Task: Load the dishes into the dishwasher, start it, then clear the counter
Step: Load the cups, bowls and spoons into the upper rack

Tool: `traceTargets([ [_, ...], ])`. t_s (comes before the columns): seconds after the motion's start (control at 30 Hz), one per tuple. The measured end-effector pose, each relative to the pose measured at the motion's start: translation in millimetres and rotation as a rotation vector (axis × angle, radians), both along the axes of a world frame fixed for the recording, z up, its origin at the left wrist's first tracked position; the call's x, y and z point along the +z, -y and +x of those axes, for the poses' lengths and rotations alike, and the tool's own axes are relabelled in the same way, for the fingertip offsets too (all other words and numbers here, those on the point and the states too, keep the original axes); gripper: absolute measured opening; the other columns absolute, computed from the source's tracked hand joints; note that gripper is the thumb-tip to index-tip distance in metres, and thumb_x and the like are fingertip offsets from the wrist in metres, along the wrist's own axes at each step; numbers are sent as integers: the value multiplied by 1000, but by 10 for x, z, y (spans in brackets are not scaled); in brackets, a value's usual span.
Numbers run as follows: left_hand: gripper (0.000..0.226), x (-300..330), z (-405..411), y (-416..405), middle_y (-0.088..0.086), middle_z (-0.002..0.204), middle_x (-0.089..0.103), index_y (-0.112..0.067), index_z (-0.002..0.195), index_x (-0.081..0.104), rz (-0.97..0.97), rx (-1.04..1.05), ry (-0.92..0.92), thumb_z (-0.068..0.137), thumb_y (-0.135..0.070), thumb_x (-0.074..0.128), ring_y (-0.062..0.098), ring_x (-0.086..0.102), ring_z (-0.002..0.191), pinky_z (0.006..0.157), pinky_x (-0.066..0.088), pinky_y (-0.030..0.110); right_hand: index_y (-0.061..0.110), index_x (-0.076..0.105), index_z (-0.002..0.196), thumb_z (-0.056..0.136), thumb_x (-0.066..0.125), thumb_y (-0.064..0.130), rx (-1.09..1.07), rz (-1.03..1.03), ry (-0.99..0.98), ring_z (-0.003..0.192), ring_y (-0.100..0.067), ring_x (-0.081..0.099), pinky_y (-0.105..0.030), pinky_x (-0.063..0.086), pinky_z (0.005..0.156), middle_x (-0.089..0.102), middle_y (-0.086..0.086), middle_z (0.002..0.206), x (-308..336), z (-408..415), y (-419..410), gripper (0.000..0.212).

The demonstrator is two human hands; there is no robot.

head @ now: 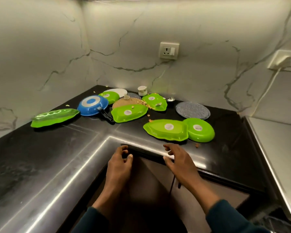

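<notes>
My left hand (120, 158) and my right hand (178, 157) are both at the inner corner of the shiny black stone desk (40, 157). Each hand curls its fingers over the top edge of a dark brown cupboard door (148, 179) that sits just under the desk edge. My left thumb and fingers pinch the door's top edge near its left end. My right hand grips the same edge further right, with the fingers bent over the top.

The dirty dishes are all on the desk, near the back corner by the white marble wall (40, 47). A long green plastic leaf-shaped tray (55, 117) lies near the left edge. Beside it is a blue frying pan (92, 105), upside down, with its black handle pointing toward me. Just right of the pan is a green plastic dish (128, 113), also upside down, lying partly on a round brown cork mat (124, 102). Two more green upside-down dishes, a big flat one (165, 129) and a rounder one (200, 129), touch each other closer to me. A round clear glass plate (192, 110) lies behind them. A small white cup (142, 91) stands at the back. Food crumbs (146, 104) are scattered among the dishes.
</notes>
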State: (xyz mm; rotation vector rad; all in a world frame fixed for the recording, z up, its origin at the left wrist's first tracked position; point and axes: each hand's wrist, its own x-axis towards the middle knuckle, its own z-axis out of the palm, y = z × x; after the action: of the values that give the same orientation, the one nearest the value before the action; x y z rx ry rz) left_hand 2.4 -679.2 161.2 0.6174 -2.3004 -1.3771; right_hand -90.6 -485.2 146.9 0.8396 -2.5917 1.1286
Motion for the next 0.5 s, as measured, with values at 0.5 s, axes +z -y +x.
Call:
traceTargets([
  [0.5, 33, -17, -1279, 391, 0, 115, 62, -21, 122, 55, -9, 97, 7, 90, -17, 61, 13, 62, 98, 83, 46, 26, 15, 60, 120, 81, 71, 9, 99, -26, 1, 88, -9, 59, -13, 40, 80, 63, 1, 110, 19, -1435, 392, 41],
])
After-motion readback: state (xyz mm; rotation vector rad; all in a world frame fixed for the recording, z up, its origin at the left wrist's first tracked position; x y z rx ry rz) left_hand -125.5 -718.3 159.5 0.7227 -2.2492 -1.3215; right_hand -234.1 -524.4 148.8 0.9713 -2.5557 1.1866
